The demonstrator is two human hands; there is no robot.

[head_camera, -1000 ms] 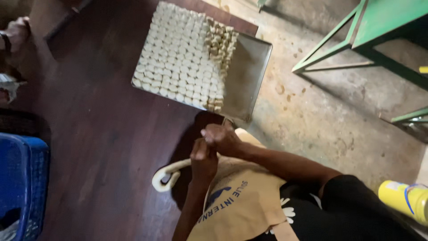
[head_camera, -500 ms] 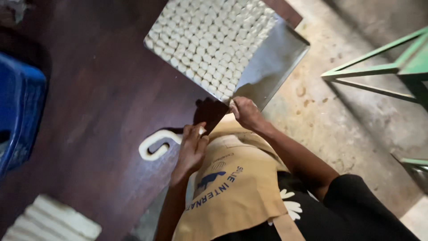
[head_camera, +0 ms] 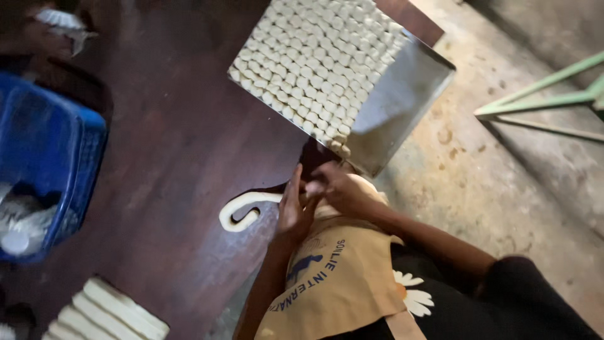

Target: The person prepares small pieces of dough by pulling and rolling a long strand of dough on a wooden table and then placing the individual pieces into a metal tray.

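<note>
My left hand (head_camera: 293, 211) and my right hand (head_camera: 340, 189) meet at the edge of the dark wooden table (head_camera: 182, 145), just above my tan apron (head_camera: 333, 277). The left hand grips the end of a pale dough rope (head_camera: 241, 213) that curls into a hook on the table. The fingers of my right hand pinch a small bit of dough (head_camera: 312, 187) at that end. Just beyond my hands lies a metal tray (head_camera: 399, 104), its left part packed with rows of small dough pieces (head_camera: 314, 63) and its right part bare.
A blue plastic crate (head_camera: 53, 151) stands at the table's left. Several long pale dough strips (head_camera: 110, 311) lie at the bottom left. The tray overhangs the table edge above a concrete floor (head_camera: 503, 208). A green metal frame (head_camera: 541, 104) stands at the right.
The view has swung left, bringing the crate and dough strips into sight. My right hand has come back from the tray's near corner to meet the left hand at the rope's end.
</note>
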